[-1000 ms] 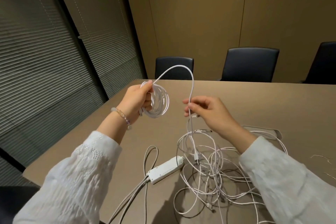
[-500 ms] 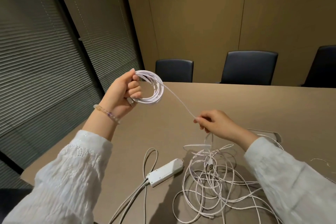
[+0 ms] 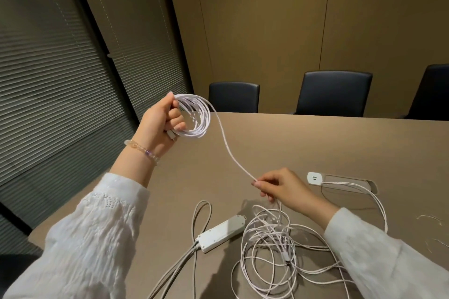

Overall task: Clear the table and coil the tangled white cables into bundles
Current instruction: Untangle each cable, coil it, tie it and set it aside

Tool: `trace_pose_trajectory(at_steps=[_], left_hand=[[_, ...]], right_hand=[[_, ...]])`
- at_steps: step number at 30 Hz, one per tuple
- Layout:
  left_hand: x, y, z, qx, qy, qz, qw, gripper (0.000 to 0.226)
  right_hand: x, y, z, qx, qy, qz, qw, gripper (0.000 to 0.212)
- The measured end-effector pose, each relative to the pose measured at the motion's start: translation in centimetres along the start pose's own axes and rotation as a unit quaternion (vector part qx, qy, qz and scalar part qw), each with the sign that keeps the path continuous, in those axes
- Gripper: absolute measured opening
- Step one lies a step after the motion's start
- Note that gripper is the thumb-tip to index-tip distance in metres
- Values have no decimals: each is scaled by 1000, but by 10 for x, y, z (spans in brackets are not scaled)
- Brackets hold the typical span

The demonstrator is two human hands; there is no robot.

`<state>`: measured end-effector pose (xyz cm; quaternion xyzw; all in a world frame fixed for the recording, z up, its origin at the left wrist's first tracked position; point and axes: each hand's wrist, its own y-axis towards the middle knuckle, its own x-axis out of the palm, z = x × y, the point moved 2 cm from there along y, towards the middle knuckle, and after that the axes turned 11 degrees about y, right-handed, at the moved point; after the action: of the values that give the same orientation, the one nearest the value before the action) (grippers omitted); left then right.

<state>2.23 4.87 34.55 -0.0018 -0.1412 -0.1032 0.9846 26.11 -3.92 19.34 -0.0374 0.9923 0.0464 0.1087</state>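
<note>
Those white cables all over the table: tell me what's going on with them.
A person is winding one thin white cable into a bundle. The left hand grips a round coil of white cable held up above the tan table. The right hand pinches the strand running down from it. A loose tangle of white cables lies uncoiled beside a white power strip.
</note>
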Motion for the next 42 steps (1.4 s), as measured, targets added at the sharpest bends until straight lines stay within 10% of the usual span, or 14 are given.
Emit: trace_pose_trajectory(at_steps=[13, 21, 30, 42], left_hand=[[35, -29, -47, -5, 387, -143, 911, 32], [46, -46, -61, -247, 157, -284, 913, 48], [44, -35, -23, -163, 109, -269, 943, 33], [31, -20, -5, -79, 101, -178, 976, 37]], right_hand=[[12, -8, -117, -253, -71, 63, 963, 10], [1, 3, -113, -215, -70, 66, 972, 4], [-3, -1, -65, -50, 127, -37, 990, 7], [-15, 13, -12, 17, -31, -17, 999, 18]])
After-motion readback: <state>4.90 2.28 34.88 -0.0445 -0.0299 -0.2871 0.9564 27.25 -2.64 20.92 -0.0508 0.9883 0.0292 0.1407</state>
